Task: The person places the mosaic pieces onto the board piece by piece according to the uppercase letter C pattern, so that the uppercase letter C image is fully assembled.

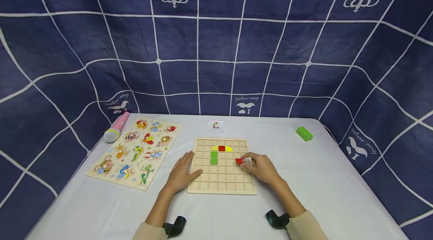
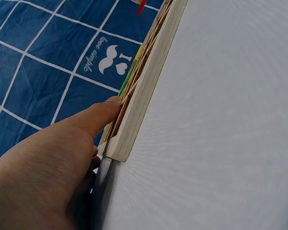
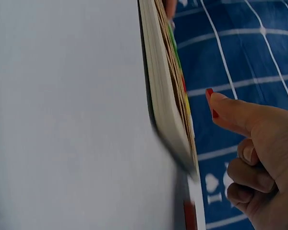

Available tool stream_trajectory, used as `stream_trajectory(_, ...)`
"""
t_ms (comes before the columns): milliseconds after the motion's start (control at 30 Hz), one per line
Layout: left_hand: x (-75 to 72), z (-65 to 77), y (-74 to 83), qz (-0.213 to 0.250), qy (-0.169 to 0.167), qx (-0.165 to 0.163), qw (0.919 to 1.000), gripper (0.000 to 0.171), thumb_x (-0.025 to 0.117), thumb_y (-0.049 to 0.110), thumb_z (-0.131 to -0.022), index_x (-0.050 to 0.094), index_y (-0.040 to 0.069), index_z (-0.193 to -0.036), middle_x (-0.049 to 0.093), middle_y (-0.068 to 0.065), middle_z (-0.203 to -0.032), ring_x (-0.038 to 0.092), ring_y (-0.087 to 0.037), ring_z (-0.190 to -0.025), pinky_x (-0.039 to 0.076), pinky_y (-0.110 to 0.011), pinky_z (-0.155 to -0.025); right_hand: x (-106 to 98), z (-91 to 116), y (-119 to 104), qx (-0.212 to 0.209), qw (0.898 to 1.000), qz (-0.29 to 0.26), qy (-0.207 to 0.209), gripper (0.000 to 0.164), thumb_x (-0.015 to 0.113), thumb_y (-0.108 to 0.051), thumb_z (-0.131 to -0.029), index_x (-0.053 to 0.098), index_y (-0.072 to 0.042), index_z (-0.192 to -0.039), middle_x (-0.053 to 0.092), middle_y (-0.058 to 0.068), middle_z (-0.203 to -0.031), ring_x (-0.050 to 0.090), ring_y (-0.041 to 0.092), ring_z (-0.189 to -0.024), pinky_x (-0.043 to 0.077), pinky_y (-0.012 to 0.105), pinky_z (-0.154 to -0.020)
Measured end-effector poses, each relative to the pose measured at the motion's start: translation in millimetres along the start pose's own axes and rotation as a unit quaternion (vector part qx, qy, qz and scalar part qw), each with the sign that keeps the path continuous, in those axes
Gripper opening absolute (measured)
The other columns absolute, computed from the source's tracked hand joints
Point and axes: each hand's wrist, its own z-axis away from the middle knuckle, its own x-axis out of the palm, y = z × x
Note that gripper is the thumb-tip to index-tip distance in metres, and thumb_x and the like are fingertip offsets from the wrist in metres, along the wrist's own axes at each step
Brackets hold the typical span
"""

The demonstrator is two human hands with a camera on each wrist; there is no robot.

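left hand: fingers loosely extended along left edge of wooden grid board, thumb resting on its top. right hand: thumb and index finger pinching small red piece, held above the board's right part, apart from its surface. on grid: red square tile between two yellow tiles; two green square tiles stacked below the left yellow one. pattern card lies just beyond board; insect puzzle to its left.
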Motion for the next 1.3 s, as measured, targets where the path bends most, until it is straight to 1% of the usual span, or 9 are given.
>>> stream_trajectory(133,-0.2,0.3,0.0,-0.002,0.0,-0.001,1.0,0.081,0.066,0.042,-0.082,0.033,-0.001,-0.141,0.029,-0.017,-0.146,0.018,-0.032,-0.137,0.012,-0.044,-0.112,20.2,-6.5,-21.7,-0.024,1.0,0.001,-0.016,0.026,0.072,-0.033,-0.079,0.068,-0.018,-0.101,0.032,-0.011,-0.046,0.025,0.001,-0.04,0.021,0.018,-0.037)
stream_trajectory(267,-0.1,0.3,0.1,-0.002,0.0,-0.002,1.0,0.081,0.066,0.042,-0.082,0.033,-0.001,-0.141,0.029,-0.016,-0.147,0.018,-0.031,-0.137,0.012,-0.044,-0.112,35.8,-11.8,-38.8,-0.04,0.999,0.006,-0.025,0.026,0.071,-0.035,-0.08,0.069,-0.018,-0.1,0.032,-0.012,-0.043,0.024,0.002,-0.039,0.022,0.019,-0.036)
stream_trajectory(400,0.0,-0.1,0.4,0.0,0.0,-0.002,1.0,0.08,0.066,0.042,-0.082,0.033,0.0,-0.141,0.03,-0.016,-0.147,0.018,-0.031,-0.137,0.013,-0.046,-0.111,48.7,-14.4,-46.9,-0.056,0.998,0.017,-0.028,0.025,0.071,-0.037,-0.08,0.069,-0.02,-0.098,0.034,-0.014,-0.042,0.026,0.001,-0.039,0.025,0.019,-0.037)
stream_trajectory(533,0.0,-0.9,0.8,-0.002,-0.002,-0.002,1.0,0.08,0.066,0.043,-0.082,0.033,0.0,-0.141,0.03,-0.016,-0.147,0.018,-0.032,-0.137,0.014,-0.047,-0.111,58.3,-15.3,-48.4,-0.062,0.997,0.027,-0.027,0.026,0.071,-0.037,-0.079,0.07,-0.02,-0.098,0.036,-0.013,-0.044,0.027,0.002,-0.041,0.026,0.019,-0.039)
stream_trajectory(733,-1.6,-1.4,1.0,-0.007,-0.003,-0.001,1.0,0.08,0.065,0.042,-0.082,0.033,0.0,-0.141,0.029,-0.017,-0.147,0.019,-0.032,-0.137,0.013,-0.046,-0.111,64.0,-16.4,-49.2,-0.056,0.997,0.043,-0.019,0.027,0.072,-0.04,-0.078,0.07,-0.02,-0.097,0.037,-0.012,-0.046,0.028,0.002,-0.042,0.026,0.019,-0.039)
stream_trajectory(900,-2.3,-0.8,0.6,-0.01,-0.004,-0.005,0.9999,0.08,0.065,0.043,-0.082,0.033,0.0,-0.141,0.029,-0.016,-0.147,0.019,-0.032,-0.137,0.014,-0.046,-0.111,64.5,-16.1,-51.4,-0.051,0.998,0.036,-0.023,0.028,0.072,-0.039,-0.078,0.069,-0.019,-0.098,0.037,-0.012,-0.046,0.028,0.002,-0.042,0.027,0.02,-0.039)
stream_trajectory(1033,-2.0,-1.5,0.5,-0.01,-0.005,-0.002,0.9999,0.08,0.065,0.043,-0.082,0.033,0.0,-0.141,0.029,-0.016,-0.147,0.018,-0.032,-0.137,0.013,-0.046,-0.111,64.1,-16.2,-51.5,-0.047,0.998,0.039,-0.021,0.028,0.072,-0.039,-0.078,0.069,-0.019,-0.098,0.037,-0.012,-0.045,0.028,0.002,-0.041,0.026,0.02,-0.039)
stream_trajectory(1300,-2.2,-2.0,1.0,-0.011,-0.004,0.003,0.9999,0.08,0.065,0.042,-0.082,0.033,-0.001,-0.141,0.03,-0.017,-0.147,0.019,-0.031,-0.137,0.012,-0.044,-0.112,63.0,-15.7,-51.9,-0.056,0.997,0.051,-0.007,0.026,0.072,-0.038,-0.078,0.069,-0.021,-0.098,0.037,-0.013,-0.046,0.029,0.001,-0.042,0.027,0.019,-0.039)
